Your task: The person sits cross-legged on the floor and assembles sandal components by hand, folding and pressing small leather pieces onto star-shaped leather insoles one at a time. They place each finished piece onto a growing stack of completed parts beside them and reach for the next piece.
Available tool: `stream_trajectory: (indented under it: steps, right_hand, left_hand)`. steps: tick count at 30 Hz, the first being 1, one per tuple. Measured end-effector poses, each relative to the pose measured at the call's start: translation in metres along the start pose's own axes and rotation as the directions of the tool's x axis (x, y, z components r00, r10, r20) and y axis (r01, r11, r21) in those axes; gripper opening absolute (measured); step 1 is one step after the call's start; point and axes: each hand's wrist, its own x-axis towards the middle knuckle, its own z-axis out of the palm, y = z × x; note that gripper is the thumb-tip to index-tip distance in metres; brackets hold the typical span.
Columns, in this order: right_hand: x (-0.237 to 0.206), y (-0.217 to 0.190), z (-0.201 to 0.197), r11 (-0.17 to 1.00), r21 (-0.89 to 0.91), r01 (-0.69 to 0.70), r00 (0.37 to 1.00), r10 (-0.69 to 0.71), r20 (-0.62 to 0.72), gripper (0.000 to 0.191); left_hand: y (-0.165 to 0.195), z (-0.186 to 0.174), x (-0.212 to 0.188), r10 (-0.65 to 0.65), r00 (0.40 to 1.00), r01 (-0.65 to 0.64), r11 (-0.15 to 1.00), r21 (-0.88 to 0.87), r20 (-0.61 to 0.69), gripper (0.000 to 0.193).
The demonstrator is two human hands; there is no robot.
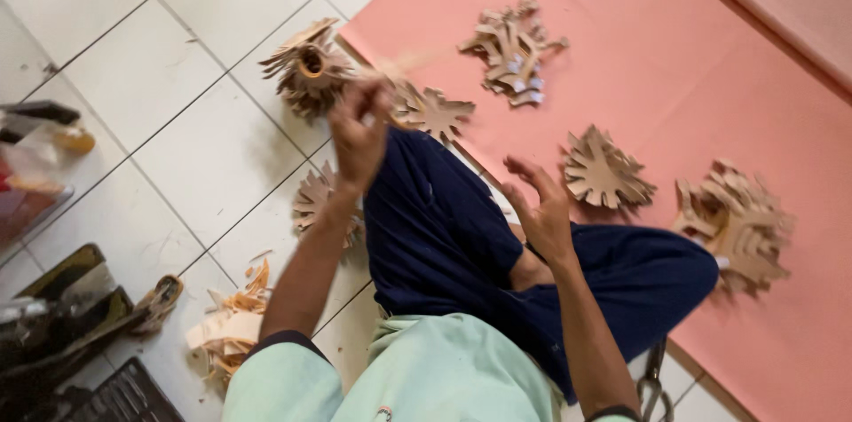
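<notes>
A: Head view, looking down from where I sit monitoring. The left hand (358, 131) is raised and closed around something thin and pale, blurred; I cannot tell what it is. Just above it is a bundle of tan, star-shaped cardboard cutouts (311, 67) with a round hole showing at its centre. Whether the hand touches the bundle, I cannot tell.

B: And the right hand?

A: The right hand (543, 209) hangs open over the lap, fingers spread and curled, holding nothing. It is above the dark blue trousers (444, 236), near a single flat tan star-shaped cutout (605, 171) lying on the pink sheet (674, 58).

B: Other pieces?

A: On the pink sheet, a loose pile of cutouts (513, 49) farther up, another heap (737, 222) at the right beside the knee. One cutout (435, 111) lies at the sheet's edge, just beside the left hand. A further one (315, 196) rests on the white tiled floor (177, 120), partly behind the left forearm. Cardboard offcuts (232, 320) sit on the tiles by the left elbow. Dark objects at the left edge are too blurred to name.
</notes>
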Motion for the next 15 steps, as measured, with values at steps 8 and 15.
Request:
stream_trajectory:
  steps: [8,15]
  right_hand:
    - [-0.011,0.03,0.043,0.952,0.146,-0.27,0.956,0.247,0.158,0.034]
    - [-0.008,0.036,0.046,0.929,0.156,-0.335,0.934,0.306,0.187,0.032]
  left_hand:
    - [-0.081,-0.104,0.086,-0.037,0.965,0.175,0.829,0.531,-0.26,0.026]
    - [-0.094,-0.104,0.078,-0.082,0.965,0.205,0.831,0.517,-0.25,0.04]
